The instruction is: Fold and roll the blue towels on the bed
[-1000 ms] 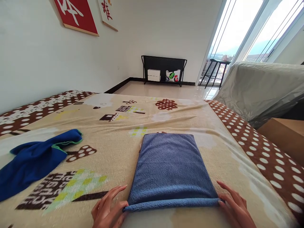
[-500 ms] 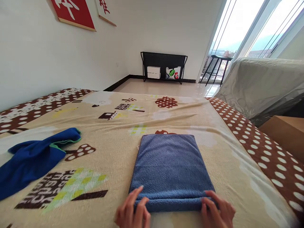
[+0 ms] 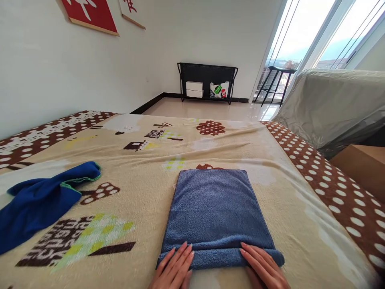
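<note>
A blue-grey towel (image 3: pixel 216 208) lies flat on the patterned blanket (image 3: pixel 144 192), its near edge folded over into a narrow roll. My left hand (image 3: pixel 174 267) rests on the left part of that roll, fingers stretched out and lying flat. On the roll's right part lies my right hand (image 3: pixel 263 267), its fingers also extended and pressed down on the fabric. Both thumbs are mostly hidden at the near side. Off to the left, a crumpled dark blue cloth (image 3: pixel 39 204) with green edging sits apart from both hands.
The blanket has a brown polka-dot border (image 3: pixel 337 192). A cardboard box (image 3: pixel 361 164) and a plastic-covered piece of furniture (image 3: pixel 339 100) stand at the right. Beyond the bed are a black rack (image 3: pixel 207 74) and a black stool (image 3: pixel 278 80) near the window.
Both hands have gone from curled fingers gripping the towel's near edge to flat fingers on top of it. The folded edge now looks like a rounder roll, its ends showing past the hands.
</note>
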Demonstrator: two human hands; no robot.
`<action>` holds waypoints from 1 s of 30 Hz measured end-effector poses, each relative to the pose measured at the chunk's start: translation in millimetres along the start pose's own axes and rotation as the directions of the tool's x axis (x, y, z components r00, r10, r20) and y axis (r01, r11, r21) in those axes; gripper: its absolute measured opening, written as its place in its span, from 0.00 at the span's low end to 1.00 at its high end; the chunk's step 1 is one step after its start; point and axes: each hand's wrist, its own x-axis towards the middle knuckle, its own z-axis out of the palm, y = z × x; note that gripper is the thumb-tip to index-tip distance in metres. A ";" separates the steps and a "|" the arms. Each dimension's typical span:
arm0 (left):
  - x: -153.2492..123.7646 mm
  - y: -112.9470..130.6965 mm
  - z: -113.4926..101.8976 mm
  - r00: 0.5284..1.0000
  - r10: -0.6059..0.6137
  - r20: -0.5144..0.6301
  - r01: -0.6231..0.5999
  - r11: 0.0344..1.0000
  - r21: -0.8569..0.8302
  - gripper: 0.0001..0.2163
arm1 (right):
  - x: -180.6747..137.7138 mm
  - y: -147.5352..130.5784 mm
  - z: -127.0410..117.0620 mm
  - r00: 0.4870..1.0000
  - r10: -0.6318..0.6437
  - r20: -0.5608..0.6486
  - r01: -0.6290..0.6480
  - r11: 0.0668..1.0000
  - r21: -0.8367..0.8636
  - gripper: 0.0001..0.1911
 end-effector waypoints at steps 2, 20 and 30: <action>-10.9 -10.7 -13.2 0.998 -0.052 0.041 0.051 0.998 0.038 0.14 | -7.3 11.3 -12.7 0.999 -0.001 0.049 0.002 1.000 -0.021 0.19; 11.9 8.5 -0.7 0.989 -0.134 0.054 0.133 0.991 0.018 0.16 | 13.5 -3.2 2.6 0.996 0.082 0.034 -0.073 0.974 -0.213 0.29; 32.5 32.4 -1.7 0.996 -0.084 0.030 0.084 0.996 -0.017 0.22 | 33.3 -40.3 25.7 0.990 -0.031 -0.141 0.014 0.993 -0.121 0.22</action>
